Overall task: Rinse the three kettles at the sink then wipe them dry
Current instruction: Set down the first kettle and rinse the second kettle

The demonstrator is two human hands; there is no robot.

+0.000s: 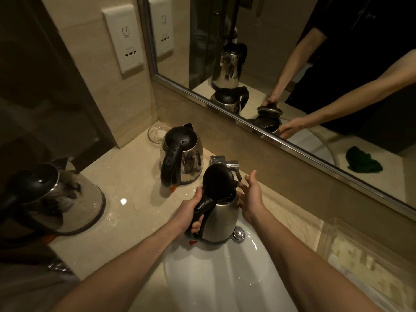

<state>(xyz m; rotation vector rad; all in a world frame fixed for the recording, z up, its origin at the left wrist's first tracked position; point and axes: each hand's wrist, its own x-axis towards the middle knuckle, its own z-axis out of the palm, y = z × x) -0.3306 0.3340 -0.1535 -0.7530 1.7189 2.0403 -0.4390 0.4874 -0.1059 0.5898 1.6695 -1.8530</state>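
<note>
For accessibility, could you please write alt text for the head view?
Over a white sink, the left hand grips the handle of a steel kettle with its lid raised; the right hand is open beside it. A second kettle and a third kettle, lids closed, stand on the counter.

The held kettle (221,219) hides most of the faucet (233,164); the leftmost kettle (67,199) is blurred.

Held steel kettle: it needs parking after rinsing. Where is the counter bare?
Bare beige counter lies between the large steel kettle at left, the wet black-lidded steel kettle and the white basin. A narrower strip runs between basin and clear plastic tray. The corner by the round glass dish is crowded.
</note>
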